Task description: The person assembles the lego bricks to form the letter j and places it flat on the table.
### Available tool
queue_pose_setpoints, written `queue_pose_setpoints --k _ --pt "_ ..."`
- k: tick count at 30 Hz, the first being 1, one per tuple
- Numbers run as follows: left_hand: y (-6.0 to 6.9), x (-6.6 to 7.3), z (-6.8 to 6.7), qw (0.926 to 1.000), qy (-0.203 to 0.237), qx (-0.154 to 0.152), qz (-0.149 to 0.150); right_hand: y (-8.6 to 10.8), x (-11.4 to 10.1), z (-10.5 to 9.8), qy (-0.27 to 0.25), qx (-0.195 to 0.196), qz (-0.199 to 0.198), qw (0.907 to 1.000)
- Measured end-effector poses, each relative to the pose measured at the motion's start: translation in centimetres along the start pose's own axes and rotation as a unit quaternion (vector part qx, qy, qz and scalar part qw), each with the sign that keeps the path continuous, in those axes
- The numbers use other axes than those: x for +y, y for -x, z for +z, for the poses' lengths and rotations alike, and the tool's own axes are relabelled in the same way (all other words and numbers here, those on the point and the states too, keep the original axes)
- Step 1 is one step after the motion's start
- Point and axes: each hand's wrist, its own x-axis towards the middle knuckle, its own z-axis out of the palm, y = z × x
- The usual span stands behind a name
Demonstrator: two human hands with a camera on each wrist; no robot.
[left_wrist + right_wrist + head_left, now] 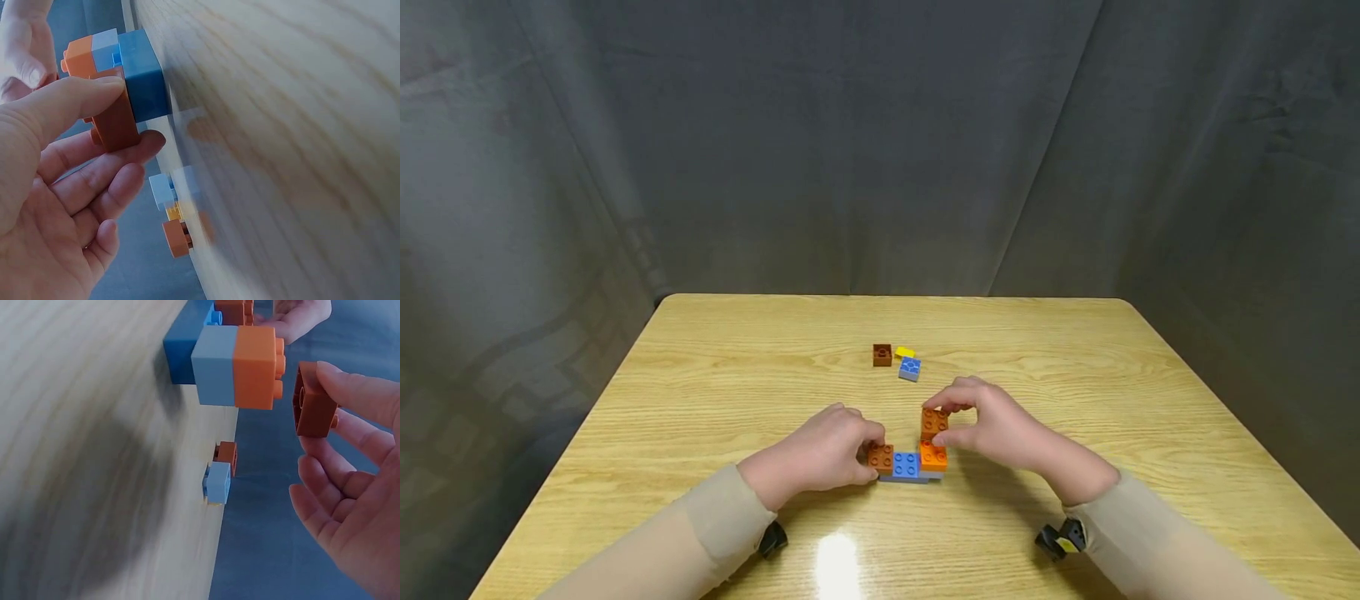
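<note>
At the wooden table [737, 367], by the left hand [823, 452] and right hand [996, 427] respectively, a brick assembly [906, 465] is gripped at its brown end brick [881, 458] and a loose brown brick [315, 403] is pinched just above the assembly's orange brick [255, 369].

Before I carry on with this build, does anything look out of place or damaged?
Yes: beyond the joined bricks, the loose brown brick and loose blue brick lie upside down, studs toward the table, hollow undersides up. Nothing looks visibly damaged.
</note>
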Motion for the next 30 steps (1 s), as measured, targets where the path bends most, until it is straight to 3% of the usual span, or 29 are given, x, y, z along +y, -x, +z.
queue_pose_setpoints --k 7,30 --pt "0.0 -0.1 0.1 1.0 0.0 0.001 -0.001 0.9 -0.1 0.4 -0.019 -0.015 0.013 0.9996" --pt "0.0 0.0 0.1 1.0 0.008 0.002 -0.004 1.5 -0.1 1.0 -0.027 -0.022 0.0 0.9994"
